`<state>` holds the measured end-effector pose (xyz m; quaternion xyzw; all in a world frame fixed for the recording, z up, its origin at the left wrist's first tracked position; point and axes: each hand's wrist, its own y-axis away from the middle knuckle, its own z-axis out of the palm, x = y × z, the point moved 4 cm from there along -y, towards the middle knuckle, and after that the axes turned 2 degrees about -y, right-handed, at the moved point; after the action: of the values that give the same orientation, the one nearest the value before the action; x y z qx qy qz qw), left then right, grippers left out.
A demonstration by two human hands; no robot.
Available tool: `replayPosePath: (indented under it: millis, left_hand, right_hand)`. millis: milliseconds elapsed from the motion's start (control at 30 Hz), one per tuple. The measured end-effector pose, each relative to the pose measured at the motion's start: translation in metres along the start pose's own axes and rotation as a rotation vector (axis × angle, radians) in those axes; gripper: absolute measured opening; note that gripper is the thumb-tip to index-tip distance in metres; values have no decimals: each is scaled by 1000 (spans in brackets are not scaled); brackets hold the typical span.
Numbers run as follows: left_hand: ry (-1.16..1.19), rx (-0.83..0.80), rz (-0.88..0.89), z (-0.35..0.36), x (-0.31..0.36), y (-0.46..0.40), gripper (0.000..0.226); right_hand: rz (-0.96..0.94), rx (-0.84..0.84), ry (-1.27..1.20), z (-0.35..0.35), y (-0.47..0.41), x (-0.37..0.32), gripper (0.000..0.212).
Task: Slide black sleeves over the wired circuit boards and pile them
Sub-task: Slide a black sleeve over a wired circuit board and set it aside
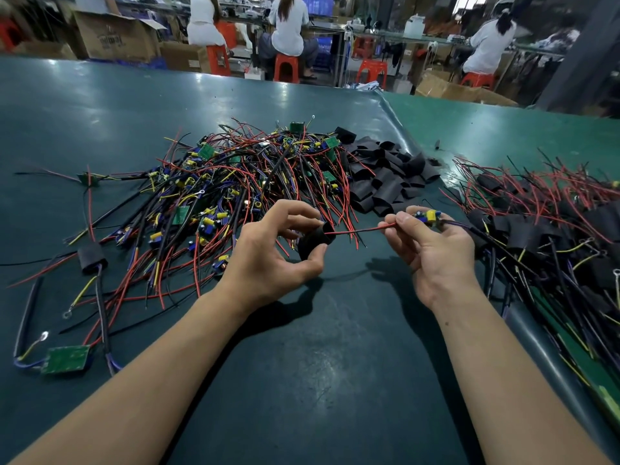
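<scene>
My left hand (pixel 278 253) pinches a black sleeve (pixel 315 241) between thumb and fingers, its mouth facing right. A red wire (pixel 355 230) runs from the sleeve's mouth across to my right hand (pixel 432 250), which pinches that wire and holds a small circuit board (pixel 425 215) with yellow and blue parts. Dark wires trail from the board to the right. Behind my hands lies a big tangle of bare wired boards (pixel 241 182). Loose black sleeves (pixel 385 176) are heaped right of it. Sleeved boards are piled at the right (pixel 553 236).
One sleeved board (pixel 92 258) and a bare green board (pixel 67 359) lie apart at the left on the dark green table (pixel 318 364). Beyond the table's far edge several people sit on red stools beside cardboard boxes (pixel 117 36).
</scene>
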<state>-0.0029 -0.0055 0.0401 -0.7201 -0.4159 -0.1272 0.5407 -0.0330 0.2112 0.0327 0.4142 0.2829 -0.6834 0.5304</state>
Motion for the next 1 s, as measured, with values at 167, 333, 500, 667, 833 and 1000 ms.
replayPosePath:
  millis: [167,333,500,667,833,1000]
  left_hand:
    - [-165,-77,15,0,1,2,42]
    - [-325,-74,106,3,9,2,40]
    - [-267,-65,99,3,11,1,39]
    - [-307,11,188,4,18,1,34]
    - [-363,103,233,1,20,0,31]
    - [-360,93,267,0,21,1,30]
  right_hand:
    - [-110,-50,141,6,6,-2,20]
    - [-128,-243,288,25,21,13,20]
    - [38,-408,278,36,26,27,34]
    - [-7,-381,222,34,24,19,32]
    - [-4,-419,228,37,29,17,22]
    - [3,-446,302,37,31,20,21]
